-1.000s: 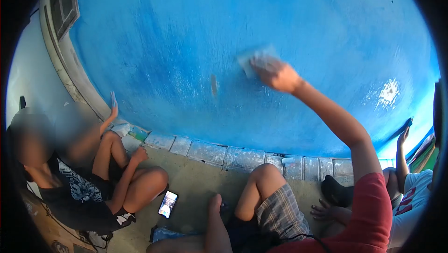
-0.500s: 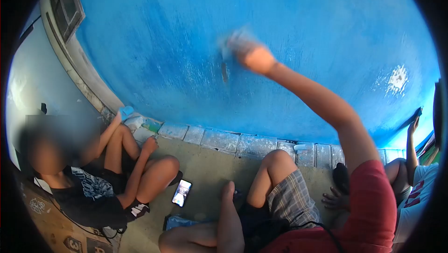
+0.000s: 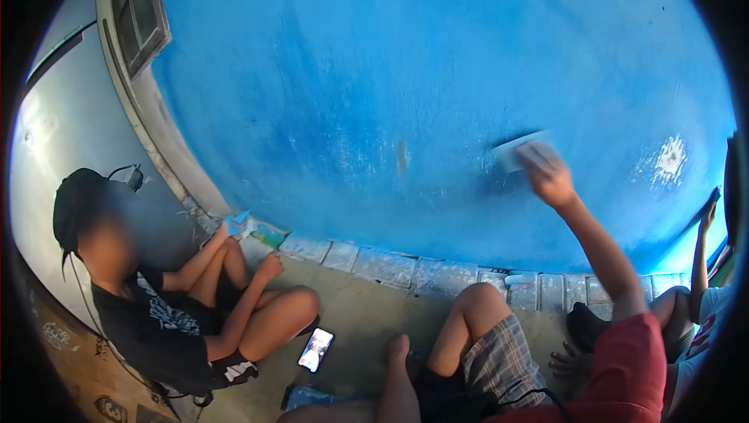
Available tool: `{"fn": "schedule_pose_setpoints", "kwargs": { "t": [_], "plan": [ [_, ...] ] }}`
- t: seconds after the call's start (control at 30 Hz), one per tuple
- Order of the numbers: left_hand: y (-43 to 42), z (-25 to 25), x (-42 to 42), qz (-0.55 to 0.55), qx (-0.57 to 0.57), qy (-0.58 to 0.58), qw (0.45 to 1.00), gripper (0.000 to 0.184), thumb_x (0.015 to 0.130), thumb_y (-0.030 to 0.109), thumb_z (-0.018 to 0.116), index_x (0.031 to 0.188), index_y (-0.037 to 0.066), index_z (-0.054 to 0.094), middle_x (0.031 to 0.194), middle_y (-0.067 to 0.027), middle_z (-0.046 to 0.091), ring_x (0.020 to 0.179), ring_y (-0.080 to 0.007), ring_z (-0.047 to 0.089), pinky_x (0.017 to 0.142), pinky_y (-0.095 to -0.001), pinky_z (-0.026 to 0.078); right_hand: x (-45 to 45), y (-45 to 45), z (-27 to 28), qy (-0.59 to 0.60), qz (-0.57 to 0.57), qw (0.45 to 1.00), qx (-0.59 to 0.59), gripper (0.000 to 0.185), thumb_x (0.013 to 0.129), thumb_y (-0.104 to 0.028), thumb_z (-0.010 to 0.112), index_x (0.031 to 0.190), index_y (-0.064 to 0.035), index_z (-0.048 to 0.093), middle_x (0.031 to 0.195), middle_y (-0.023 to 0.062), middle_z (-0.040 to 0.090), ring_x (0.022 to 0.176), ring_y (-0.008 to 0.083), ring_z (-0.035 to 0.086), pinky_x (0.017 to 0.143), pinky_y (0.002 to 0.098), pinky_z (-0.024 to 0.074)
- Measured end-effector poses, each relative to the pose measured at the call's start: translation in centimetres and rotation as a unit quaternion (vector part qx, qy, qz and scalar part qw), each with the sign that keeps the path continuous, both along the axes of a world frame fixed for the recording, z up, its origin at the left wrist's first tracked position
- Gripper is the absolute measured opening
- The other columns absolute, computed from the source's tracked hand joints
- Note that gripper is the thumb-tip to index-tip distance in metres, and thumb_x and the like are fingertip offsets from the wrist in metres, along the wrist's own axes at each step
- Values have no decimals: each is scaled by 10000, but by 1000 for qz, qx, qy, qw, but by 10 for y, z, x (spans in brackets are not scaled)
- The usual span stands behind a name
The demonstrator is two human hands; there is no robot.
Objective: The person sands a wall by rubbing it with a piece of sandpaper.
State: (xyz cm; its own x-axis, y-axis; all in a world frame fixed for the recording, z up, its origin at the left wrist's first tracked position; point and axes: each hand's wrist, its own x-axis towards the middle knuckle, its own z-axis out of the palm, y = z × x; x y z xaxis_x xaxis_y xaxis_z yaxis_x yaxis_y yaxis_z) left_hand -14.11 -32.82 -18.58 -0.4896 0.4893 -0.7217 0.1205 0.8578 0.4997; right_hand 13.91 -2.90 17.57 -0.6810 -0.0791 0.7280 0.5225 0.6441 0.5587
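Note:
My right hand [image 3: 550, 177], at the end of a bare arm with a red sleeve, is raised against the blue wall [image 3: 437, 48]. Its fingers are closed on a flat pale sheet [image 3: 515, 151], pressed to the wall; the exact kind is unclear. Around it the paint shows scuffed whitish marks, and a brownish patch [image 3: 402, 158] lies to the left. My left hand is out of view. Below are my bent knee and plaid shorts [image 3: 503, 357].
A person in black [image 3: 168, 321] sits at left, one hand near the wall base. At right, another person's raised arm [image 3: 706, 224] reaches the wall, and a hand [image 3: 573, 364] rests on the floor. A lit phone [image 3: 316, 350] lies on the floor. Grey blocks [image 3: 382, 264] line the wall.
My right hand has moved right and down across the wall with the pale sheet. The view has shifted slightly, and the person at left has raised their head.

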Motion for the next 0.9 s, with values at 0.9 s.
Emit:
{"fn": "schedule_pose_setpoints", "kwargs": {
  "t": [0.9],
  "plan": [
    [11,-18,-21,-197,24,42,979,463,851,300,522,1064,-95,635,936,-254,680,826,-354,681,723,-470,528,-16,-140,-246,463,398,-86,-788,466,1001,-261,474,1379,-12,367,1351,211,486,1258,356,491,1090,529,369]
  ]
}}
